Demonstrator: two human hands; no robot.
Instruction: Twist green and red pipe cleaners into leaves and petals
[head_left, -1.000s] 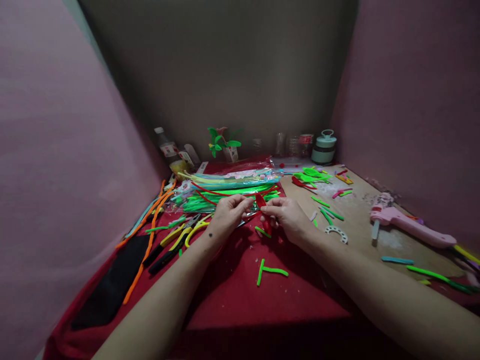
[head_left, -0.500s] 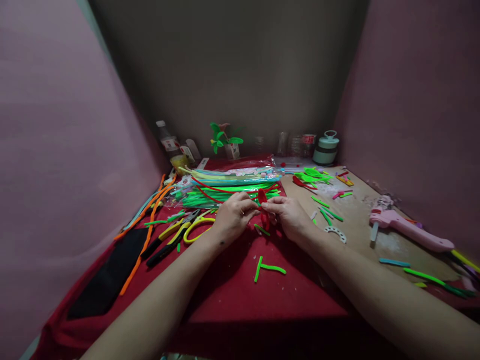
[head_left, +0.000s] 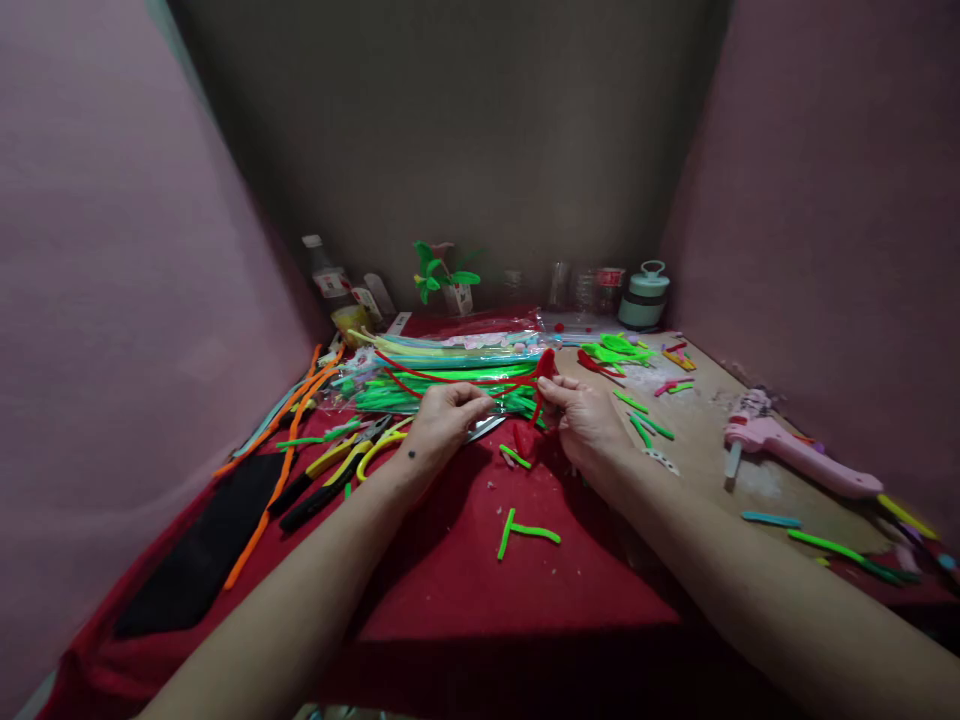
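A red pipe-cleaner piece (head_left: 547,364), bent into a leaf-like loop, is pinched between the fingertips of my right hand (head_left: 589,420). Below those fingers hangs more red, partly hidden by the hand. My left hand (head_left: 448,420) is apart from it, thumb and forefinger pressed together; whether anything thin is between them is too small to make out. Behind both hands lie bundled green pipe cleaners (head_left: 390,396) in clear plastic, with long red pipe cleaners (head_left: 450,379) across them. Yellow-handled scissors (head_left: 373,452) rest under my left wrist, blades partly covered.
Pliers (head_left: 315,500) and orange pipe cleaners (head_left: 279,490) are at left beside a black sheet (head_left: 202,550). Green scraps (head_left: 529,531) lie in front on the red cloth (head_left: 525,600). At right are a pink glue gun (head_left: 802,455) and green leaf shapes (head_left: 616,350). Bottles (head_left: 328,280) stand behind.
My hands have drawn apart. The right moved slightly right and up with the red pipe-cleaner piece, and the left came away from it. The view has shifted slightly.
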